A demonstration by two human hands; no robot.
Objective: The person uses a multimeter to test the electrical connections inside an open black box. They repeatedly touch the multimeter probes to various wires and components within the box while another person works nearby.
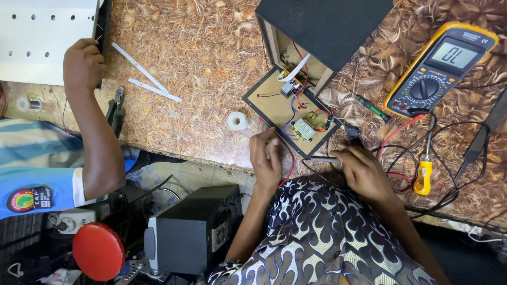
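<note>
Steadiness mattered as the left hand (265, 158) lay open against the near edge of the circuit board (288, 113) while the right hand (362, 171) gripped a soldering iron (330, 159), best kept off nearby wires.

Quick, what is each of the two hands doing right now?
Left hand: fingers curled, resting on the edge of the square board, gripping nothing visible.
Right hand: closed on a thin metal tool.
</note>
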